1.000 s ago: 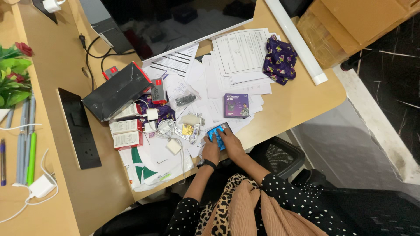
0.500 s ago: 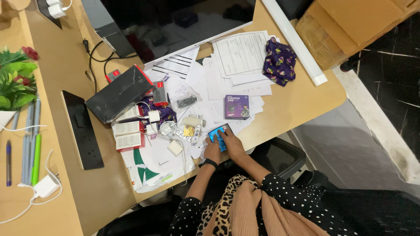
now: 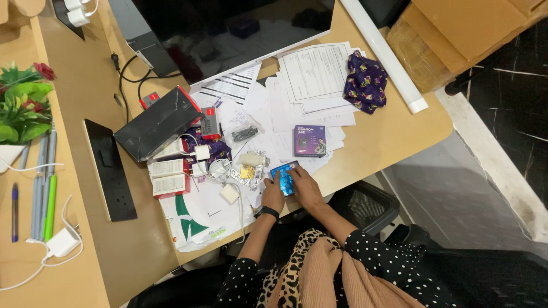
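Observation:
Both my hands rest at the desk's near edge on a blue blister strip (image 3: 283, 177) of tablets. My left hand (image 3: 273, 195), with a black band at the wrist, grips its left side. My right hand (image 3: 305, 188) holds its right side, fingers curled over it. Just left of the strip lie silver foil strips (image 3: 245, 174) and a small white roll (image 3: 249, 158). A purple box (image 3: 309, 140) lies on papers just beyond my hands.
Loose papers (image 3: 308, 74) cover the desk middle, with a purple cloth (image 3: 365, 81), a white tube (image 3: 388, 54), a dark box (image 3: 157, 122), small red-and-white boxes (image 3: 168, 177), white chargers and cables. A monitor (image 3: 228, 28) stands behind. Left: black power strip (image 3: 109, 169), pens (image 3: 43, 182), plant (image 3: 20, 102).
My hands and the blue strip have shifted slightly up and left on the desk. Nothing else has moved apart from a small camera shift.

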